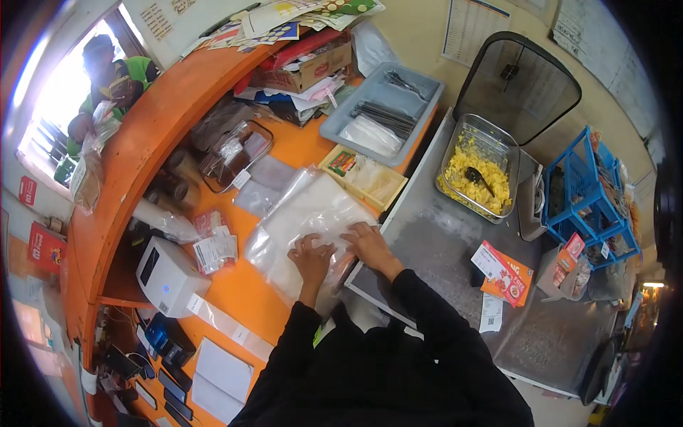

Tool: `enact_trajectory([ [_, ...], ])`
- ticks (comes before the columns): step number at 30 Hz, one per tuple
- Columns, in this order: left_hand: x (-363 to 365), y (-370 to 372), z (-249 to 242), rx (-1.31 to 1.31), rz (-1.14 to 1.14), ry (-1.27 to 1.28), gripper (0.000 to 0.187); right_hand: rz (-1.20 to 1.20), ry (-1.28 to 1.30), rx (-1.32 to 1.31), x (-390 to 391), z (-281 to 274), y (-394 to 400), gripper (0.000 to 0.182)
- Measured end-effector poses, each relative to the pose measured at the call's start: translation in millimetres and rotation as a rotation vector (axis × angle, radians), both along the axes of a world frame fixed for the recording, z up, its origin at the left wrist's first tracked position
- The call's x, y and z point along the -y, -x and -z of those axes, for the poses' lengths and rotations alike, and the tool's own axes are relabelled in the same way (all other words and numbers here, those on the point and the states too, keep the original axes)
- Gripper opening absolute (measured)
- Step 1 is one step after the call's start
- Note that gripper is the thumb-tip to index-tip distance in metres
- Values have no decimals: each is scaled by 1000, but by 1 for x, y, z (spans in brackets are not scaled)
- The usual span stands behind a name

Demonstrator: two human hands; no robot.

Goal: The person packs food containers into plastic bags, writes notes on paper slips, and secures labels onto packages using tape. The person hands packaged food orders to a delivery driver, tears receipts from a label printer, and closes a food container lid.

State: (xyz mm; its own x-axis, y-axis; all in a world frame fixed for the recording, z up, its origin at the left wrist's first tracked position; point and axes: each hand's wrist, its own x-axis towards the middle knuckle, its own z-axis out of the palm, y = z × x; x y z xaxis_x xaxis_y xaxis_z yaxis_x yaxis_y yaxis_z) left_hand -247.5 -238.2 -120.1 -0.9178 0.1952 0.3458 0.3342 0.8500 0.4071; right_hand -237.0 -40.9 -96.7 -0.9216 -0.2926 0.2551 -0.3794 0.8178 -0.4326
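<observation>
A stack of clear plastic bags [292, 220] lies across the orange counter in front of me, its near end hanging by the edge. My left hand [311, 260] rests on the near part of the stack with its fingers bent, gripping the plastic. Just to its right, my right hand [371, 248] has its fingers curled on the same plastic near the right edge. How many bag layers lie between the fingers I cannot make out. Beyond the stack sits a yellow wooden box [363, 178] with a pale wrap inside.
A grey tray [329, 132] holds black cutlery. On the metal table stands a glass dish [514, 153] of yellow food with a black spoon. A white label printer [169, 277] and phones are at left. A person [135, 75] in green stands beyond the counter, holding a bag.
</observation>
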Motion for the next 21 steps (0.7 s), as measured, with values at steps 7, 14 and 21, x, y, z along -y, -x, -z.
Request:
enact_trajectory([
  [7, -10, 0, -17, -37, 13, -57, 10, 48, -158, -108, 7, 11, 14, 37],
  [14, -3, 5, -5, 5, 15, -57, 12, -17, -56, -164, 4, -2, 10, 28],
  [21, -14, 1, -9, -153, 19, -30, 15, 25, 8, -367, 24, -26, 9, 18],
])
